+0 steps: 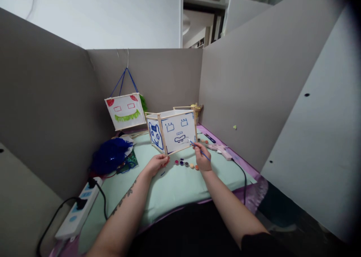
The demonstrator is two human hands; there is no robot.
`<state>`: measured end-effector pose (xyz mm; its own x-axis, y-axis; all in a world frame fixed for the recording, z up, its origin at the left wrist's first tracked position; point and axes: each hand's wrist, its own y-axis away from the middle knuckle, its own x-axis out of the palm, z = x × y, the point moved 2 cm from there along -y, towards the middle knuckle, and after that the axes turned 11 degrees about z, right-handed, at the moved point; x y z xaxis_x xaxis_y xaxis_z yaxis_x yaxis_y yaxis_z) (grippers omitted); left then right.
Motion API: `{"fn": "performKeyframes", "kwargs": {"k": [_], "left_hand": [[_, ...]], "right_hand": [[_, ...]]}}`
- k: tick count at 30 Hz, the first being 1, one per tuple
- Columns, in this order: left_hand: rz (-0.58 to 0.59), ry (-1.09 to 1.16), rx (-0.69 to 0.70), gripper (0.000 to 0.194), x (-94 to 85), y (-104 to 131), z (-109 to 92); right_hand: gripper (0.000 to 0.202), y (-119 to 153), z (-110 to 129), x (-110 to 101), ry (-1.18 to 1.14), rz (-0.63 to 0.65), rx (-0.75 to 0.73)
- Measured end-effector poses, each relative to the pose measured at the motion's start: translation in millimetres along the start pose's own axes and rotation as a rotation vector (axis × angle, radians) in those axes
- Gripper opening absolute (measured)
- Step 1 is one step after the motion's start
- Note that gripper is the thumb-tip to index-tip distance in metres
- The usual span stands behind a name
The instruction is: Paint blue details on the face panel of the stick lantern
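A box-shaped paper lantern [172, 142] with a wooden stick frame is tilted in front of me, blue faces painted on its two visible sides. My left hand [158, 164] pinches its lower front corner. Between the fingers of my right hand [202, 158] is a thin blue paintbrush [207, 157], its tip at the front panel beside the painted mouth. Small paint pots [182, 163] in several colours sit on the table below the lantern. Some of them are partly covered by my right hand.
A second lantern [124, 112] hangs by blue cords at the back left. Blue yarn [111, 155] lies on the left, near a white power strip [79, 208] with black cables. On the right is a pink glue gun [221, 150] with its cord. Grey panels [239, 80] enclose the table.
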<state>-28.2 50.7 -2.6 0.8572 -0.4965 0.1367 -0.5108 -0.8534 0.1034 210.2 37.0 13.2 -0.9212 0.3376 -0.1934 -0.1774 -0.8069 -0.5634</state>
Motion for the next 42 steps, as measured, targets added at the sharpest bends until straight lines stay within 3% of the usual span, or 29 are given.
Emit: {"fn": "performKeyframes", "kwargs": {"k": [12, 42], "left_hand": [[0.013, -0.014, 0.010, 0.034, -1.6, -1.4, 2.5], [-0.001, -0.016, 0.009, 0.035, -1.2, -1.3, 2.6]], "right_hand": [[0.027, -2.4, 0.5, 1.1, 0.105, 0.030, -0.005], [0.025, -1.5, 2.7, 1.6, 0.097, 0.051, 0.002]]}}
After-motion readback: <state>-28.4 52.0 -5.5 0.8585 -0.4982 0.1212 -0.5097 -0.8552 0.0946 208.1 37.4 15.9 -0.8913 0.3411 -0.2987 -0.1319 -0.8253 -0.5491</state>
